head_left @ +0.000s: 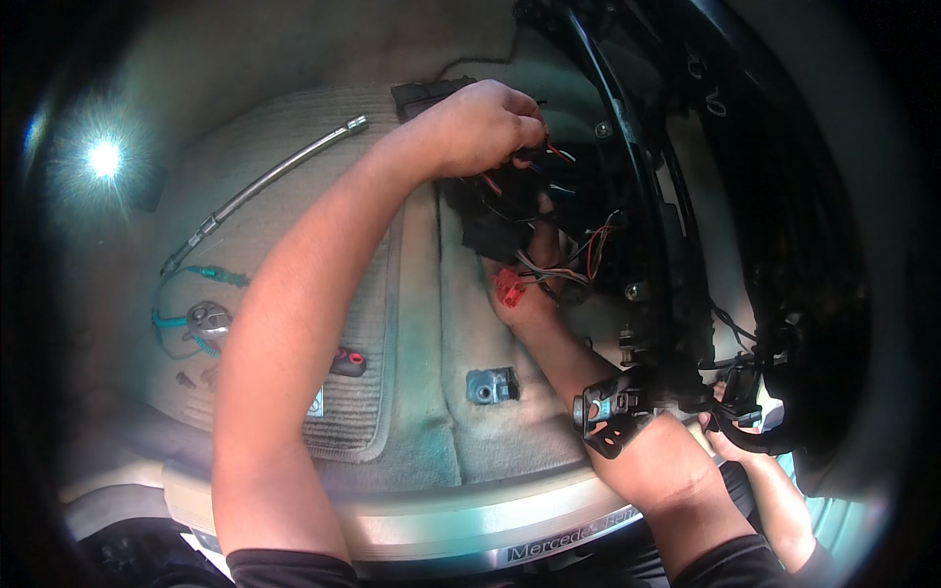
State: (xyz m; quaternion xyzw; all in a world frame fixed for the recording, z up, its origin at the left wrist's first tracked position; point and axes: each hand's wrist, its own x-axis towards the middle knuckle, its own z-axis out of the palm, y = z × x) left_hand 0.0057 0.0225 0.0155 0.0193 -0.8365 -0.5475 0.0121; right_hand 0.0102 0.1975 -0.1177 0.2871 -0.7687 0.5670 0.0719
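Note:
My left hand [490,127] is closed over the upper end of a dark wiring bundle, fingers curled down. Cut-looking red and white wire ends [561,154] stick out beside its fingertips. Below it hang black connectors [495,233] with thin coloured wires [593,253] looping to the right. My right hand [546,250] reaches up from below, behind this wiring; its fingers are mostly hidden. A red connector [509,287] lies against its wrist. My right forearm passes beneath a black metal bracket [613,412].
A black seat frame [652,196] stands along the right. On the ribbed floor mat [358,431] lie a flexible metal extension [265,181], a teal-corded test probe [218,274], a ratchet-like tool [208,319] and a red-black handle [349,362]. Another person's hand [735,439] is by the frame, lower right.

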